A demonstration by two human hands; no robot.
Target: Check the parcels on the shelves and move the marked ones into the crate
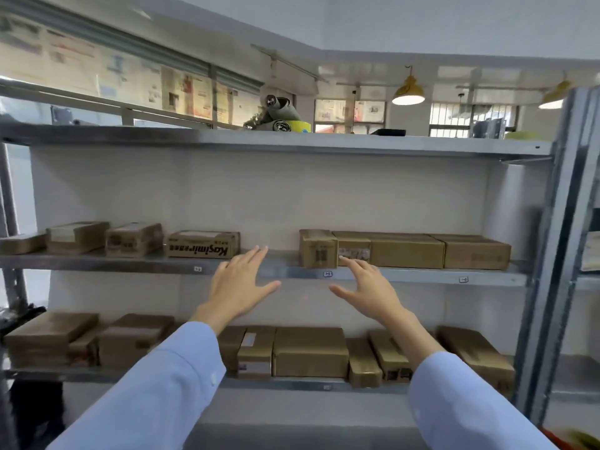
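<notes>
Parcels (310, 352) line the middle shelf (406, 275) and the lower shelf (292, 383); none is in hand. The left hand (242, 280) and right hand (367, 287) are raised with fingers spread and hold nothing, in front of the gap between the printed box (203, 244) and the small upright box (318, 249). The right fingertips (344, 259) reach the labelled box (354, 251); I cannot tell if they touch it. No crate shows, so most of the sorting seems left.
</notes>
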